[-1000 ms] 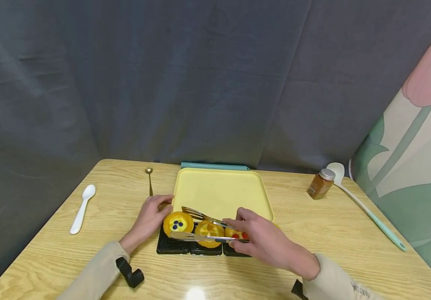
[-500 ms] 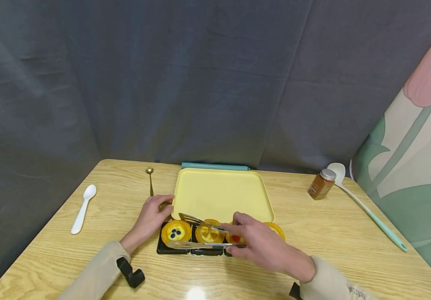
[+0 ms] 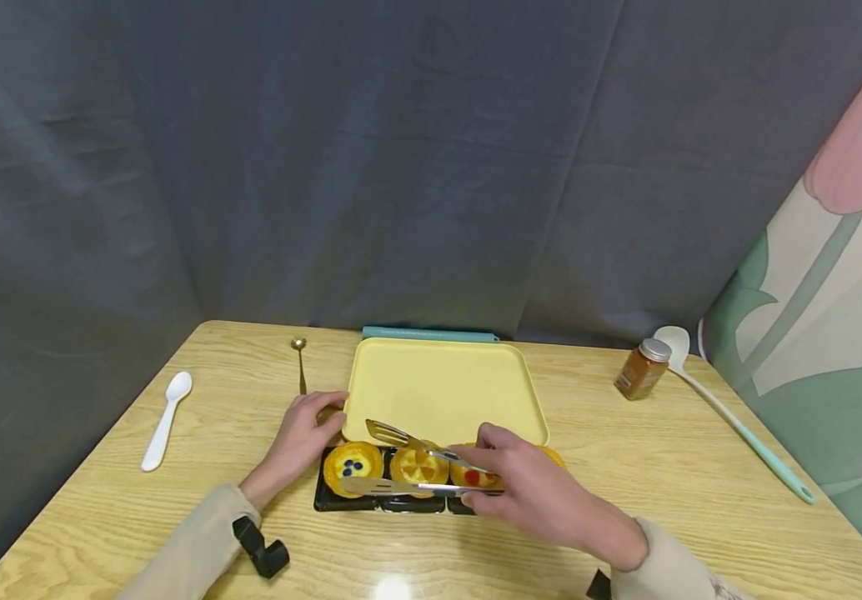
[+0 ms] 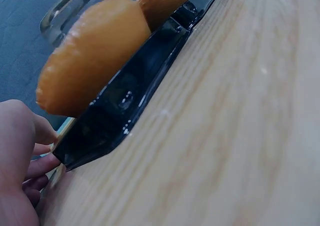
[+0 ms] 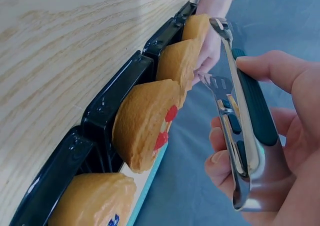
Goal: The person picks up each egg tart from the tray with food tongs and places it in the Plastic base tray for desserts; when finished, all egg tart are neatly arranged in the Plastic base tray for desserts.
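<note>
My right hand grips metal tongs with dark green grips, the thumb on one arm and fingers on the other. The tongs' arms are spread over the tarts with nothing pinched between them. Below, a black plastic tray holds a row of tarts: a blue-berry tart at the left, an orange-topped tart, a red-fruit tart, and a blue-topped tart at the right, partly hidden by the hand in the head view. My left hand rests its fingers against the trays' left corner.
A yellow tray lies behind the black one, with a teal bar beyond it. A white spoon and a small gold spoon lie left. At the right are a brown jar and a long-handled ladle.
The blue-berry tart, between the tongs' arms a second ago, has come down into the black tray's left compartment. The tongs dipped, then rose slightly. My left hand stays put.
</note>
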{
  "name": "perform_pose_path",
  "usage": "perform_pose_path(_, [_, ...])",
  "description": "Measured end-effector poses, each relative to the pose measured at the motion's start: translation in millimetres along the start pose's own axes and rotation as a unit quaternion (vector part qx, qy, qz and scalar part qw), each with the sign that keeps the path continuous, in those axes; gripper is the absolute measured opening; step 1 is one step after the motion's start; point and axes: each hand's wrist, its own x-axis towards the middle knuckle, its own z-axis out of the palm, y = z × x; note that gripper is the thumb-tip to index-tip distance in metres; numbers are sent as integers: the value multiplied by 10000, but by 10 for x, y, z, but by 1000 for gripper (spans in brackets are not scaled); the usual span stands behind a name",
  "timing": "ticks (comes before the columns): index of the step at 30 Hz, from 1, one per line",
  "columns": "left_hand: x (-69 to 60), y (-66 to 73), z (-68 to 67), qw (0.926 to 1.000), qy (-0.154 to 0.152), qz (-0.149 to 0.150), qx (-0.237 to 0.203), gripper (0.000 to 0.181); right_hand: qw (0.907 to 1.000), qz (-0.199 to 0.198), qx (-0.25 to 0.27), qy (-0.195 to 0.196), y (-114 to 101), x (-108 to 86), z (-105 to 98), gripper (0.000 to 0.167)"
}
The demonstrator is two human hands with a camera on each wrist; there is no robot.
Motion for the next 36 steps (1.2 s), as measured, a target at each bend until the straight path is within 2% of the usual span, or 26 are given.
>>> perform_pose_path(7, [-4, 11, 11, 10000, -41, -67, -24, 37, 9994, 253, 184, 175, 36, -126, -84, 46])
perform_pose_path(15, [12, 7, 11, 9999, -90, -122, -39, 38, 9920, 961, 577, 583, 168, -318, -292, 47])
perform_pose_path(18, [10, 9, 10, 9998, -85, -152, -22, 38, 9878, 1191, 459, 889, 269, -408, -368, 46])
perform_pose_path(21, [6, 11, 6, 9998, -90, -168, -4, 38, 9824, 1384, 131, 1247, 396, -507, -429, 46])
perform_pose_path(27, [13, 3, 8, 9998, -119, -181, 6, 38, 9637, 2021, -359, 1706, 687, -708, -494, 45])
perform_pose_path(31, [11, -5, 7, 9998, -116, -167, 12, 38, 9538, 2350, -549, 1793, 860, -805, -500, 48])
perform_pose_path(36, [10, -5, 7, 9998, -101, -147, -11, 37, 9475, 2740, -556, 1554, 1030, -895, -510, 50])
